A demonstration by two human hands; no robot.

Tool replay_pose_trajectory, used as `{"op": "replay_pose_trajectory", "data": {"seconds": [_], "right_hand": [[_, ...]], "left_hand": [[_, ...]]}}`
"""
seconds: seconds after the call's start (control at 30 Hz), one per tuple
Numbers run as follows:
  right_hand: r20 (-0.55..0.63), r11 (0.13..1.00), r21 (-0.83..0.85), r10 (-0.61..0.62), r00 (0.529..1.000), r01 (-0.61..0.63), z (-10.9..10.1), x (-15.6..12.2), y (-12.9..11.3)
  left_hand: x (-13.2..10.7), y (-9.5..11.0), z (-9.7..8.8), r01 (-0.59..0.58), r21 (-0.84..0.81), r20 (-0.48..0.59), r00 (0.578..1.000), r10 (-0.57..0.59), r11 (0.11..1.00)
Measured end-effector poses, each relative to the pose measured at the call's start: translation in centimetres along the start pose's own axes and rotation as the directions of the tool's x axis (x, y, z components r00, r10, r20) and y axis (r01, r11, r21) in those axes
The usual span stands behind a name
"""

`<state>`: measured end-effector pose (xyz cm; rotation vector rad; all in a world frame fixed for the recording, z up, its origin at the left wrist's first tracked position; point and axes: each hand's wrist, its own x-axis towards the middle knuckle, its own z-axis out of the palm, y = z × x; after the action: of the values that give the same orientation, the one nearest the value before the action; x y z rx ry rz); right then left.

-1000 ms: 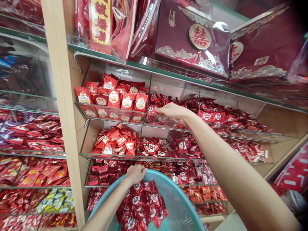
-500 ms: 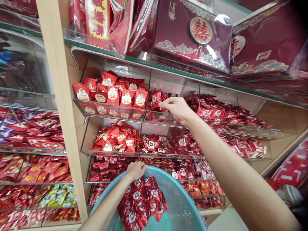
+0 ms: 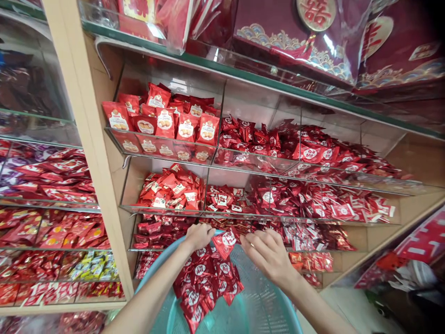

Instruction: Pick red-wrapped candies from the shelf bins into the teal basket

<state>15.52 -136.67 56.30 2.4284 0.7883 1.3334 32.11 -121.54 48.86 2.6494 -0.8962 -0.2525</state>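
Note:
My left hand (image 3: pixel 200 236) is closed on the far rim of a turquoise plastic basket (image 3: pixel 290 313); its fingertips are partly hidden. My right hand (image 3: pixel 267 255), wearing a ring, pinches the edge of a shiny red candy packet (image 3: pixel 225 242) with a round white label. This packet is held just above the basket, inside its far rim and close to my left hand's fingers. Below it, a heap of similar dark red packets (image 3: pixel 201 283) lies in the basket, mostly toward the left and middle.
Glass-fronted shelves ahead hold red cookie packets (image 3: pixel 163 121) and dark red packets (image 3: pixel 257 137), with more wrapped sweets on lower tiers. Large maroon gift boxes (image 3: pixel 271 28) stand above. A wooden upright (image 3: pixel 86 139) divides the shelving on the left.
My right hand has come down from the upper shelf compartment to the basket, bringing a red packet. My left hand stays at the rim. The view has shifted slightly.

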Motion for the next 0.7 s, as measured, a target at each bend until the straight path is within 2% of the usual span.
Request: {"op": "replay_pose_trajectory", "data": {"seconds": [0.13, 0.23, 0.37, 0.43, 0.53, 0.63, 0.7], "right_hand": [[0.038, 1.000, 0.000, -0.013, 0.999, 0.013, 0.6, -1.4, -0.6], [0.151, 1.000, 0.017, 0.012, 0.989, -0.015, 1.7, -2.1, -0.8], [0.368, 0.996, 0.007, 0.082, 0.926, -0.091, 4.4, -3.4, -1.4], [0.423, 0.992, 0.019, 0.103, 0.900, -0.122, 5.4, -3.9, -1.7], [0.456, 0.958, 0.080, 0.211, 0.865, -0.276, 5.7, -3.9, -2.1], [0.480, 0.857, 0.178, 0.353, 0.803, -0.483, 4.9, -3.2, -2.3], [0.489, 0.779, 0.256, 0.406, 0.772, -0.572, 4.3, -2.8, -2.3]], "left_hand": [[0.3, -0.2, 0.4, -0.040, 0.024, -0.055, 0.998, 0.042, 0.999], [0.4, -0.4, 0.6, -0.028, 0.033, -0.065, 0.997, 0.030, 0.999], [0.2, -0.5, 0.6, -0.020, 0.034, -0.089, 0.996, 0.023, 0.999], [0.0, -0.5, 0.5, -0.017, 0.031, -0.097, 0.995, 0.020, 0.999], [-0.2, -0.6, 0.5, -0.007, 0.027, -0.101, 0.995, 0.010, 1.000], [-0.4, -0.7, 0.4, 0.000, 0.023, -0.101, 0.995, 0.002, 1.000], [-0.4, -0.8, 0.4, 0.000, 0.016, -0.092, 0.996, 0.001, 1.000]]}}
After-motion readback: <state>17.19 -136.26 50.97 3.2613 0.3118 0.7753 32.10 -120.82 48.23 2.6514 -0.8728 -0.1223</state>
